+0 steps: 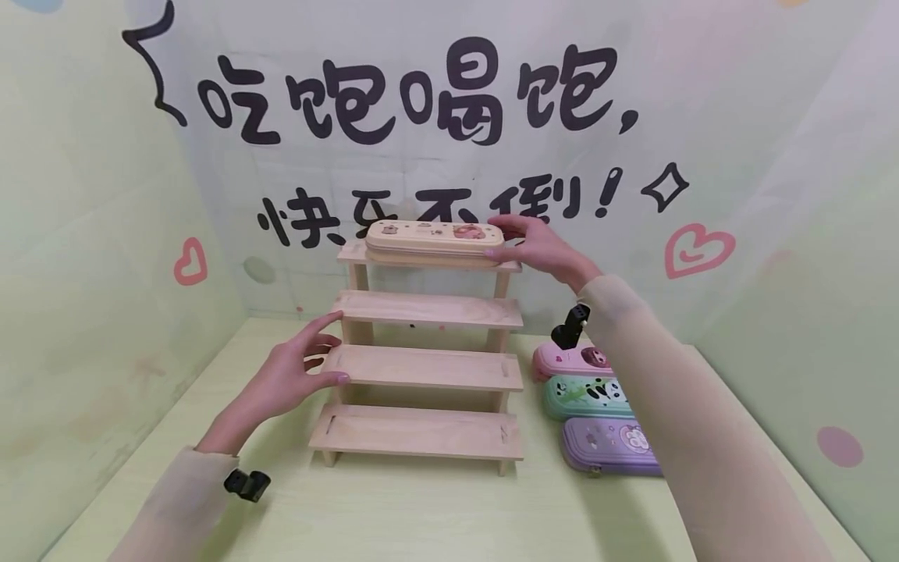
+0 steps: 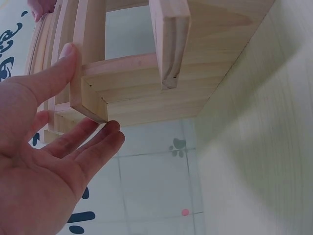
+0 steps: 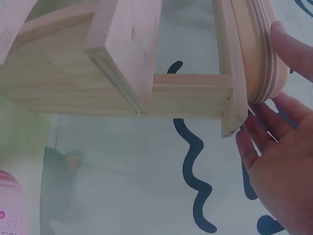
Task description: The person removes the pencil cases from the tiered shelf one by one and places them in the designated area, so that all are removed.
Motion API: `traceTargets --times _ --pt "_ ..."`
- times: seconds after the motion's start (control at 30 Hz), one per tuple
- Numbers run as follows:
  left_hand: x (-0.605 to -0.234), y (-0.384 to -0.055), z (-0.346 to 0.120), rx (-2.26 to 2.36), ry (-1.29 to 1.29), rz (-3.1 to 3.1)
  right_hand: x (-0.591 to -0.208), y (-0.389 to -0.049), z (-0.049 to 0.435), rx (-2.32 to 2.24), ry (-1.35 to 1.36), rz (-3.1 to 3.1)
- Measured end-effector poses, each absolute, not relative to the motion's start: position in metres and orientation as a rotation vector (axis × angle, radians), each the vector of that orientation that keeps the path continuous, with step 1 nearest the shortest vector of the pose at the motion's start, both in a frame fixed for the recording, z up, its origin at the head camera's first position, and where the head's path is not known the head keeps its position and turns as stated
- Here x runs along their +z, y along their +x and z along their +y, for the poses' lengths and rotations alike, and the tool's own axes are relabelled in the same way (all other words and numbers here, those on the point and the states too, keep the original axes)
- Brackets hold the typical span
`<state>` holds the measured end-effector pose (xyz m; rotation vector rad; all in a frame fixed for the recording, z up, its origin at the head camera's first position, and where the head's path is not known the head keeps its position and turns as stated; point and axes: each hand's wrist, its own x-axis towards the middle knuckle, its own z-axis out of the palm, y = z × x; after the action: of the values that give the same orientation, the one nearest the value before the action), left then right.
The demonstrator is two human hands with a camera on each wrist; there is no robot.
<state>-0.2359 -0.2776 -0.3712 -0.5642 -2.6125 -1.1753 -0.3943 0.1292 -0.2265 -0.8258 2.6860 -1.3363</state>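
Observation:
A cream pencil case (image 1: 434, 242) with a zip and printed figures lies along the top board of a wooden stepped rack (image 1: 421, 367). My right hand (image 1: 537, 246) holds the case's right end, thumb towards the front and fingers around the back. In the right wrist view the fingers (image 3: 261, 122) reach past the case's rounded end, close to the board's corner. At the rack's left side my left hand (image 1: 288, 375) grips the end of a board. Its thumb (image 2: 58, 73) lies on one face, while fingertips (image 2: 110, 132) touch the board's end from the other side.
Right of the rack, pink (image 1: 572, 359), green (image 1: 586, 396) and purple (image 1: 611, 446) pencil cases lie in a row on the pale table (image 1: 421, 515). My right forearm partly covers them. A printed cloth backdrop (image 1: 435, 172) stands close behind the rack.

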Motion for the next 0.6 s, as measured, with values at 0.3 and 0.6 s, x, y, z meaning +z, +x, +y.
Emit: traceTargets --times 0.3,0.6 --pt "-0.3704 -0.2367 -0.2769 -1.167 -0.55 -2.627 -0.2253 -0.3931 0.1261 -1.305 -0.817 2.701" --pt "-0.3697 -0.2359 -0.2761 -1.175 -0.547 -2.63 -0.2224 -0.3915 0.1302 -1.326 -0.802 2.683"
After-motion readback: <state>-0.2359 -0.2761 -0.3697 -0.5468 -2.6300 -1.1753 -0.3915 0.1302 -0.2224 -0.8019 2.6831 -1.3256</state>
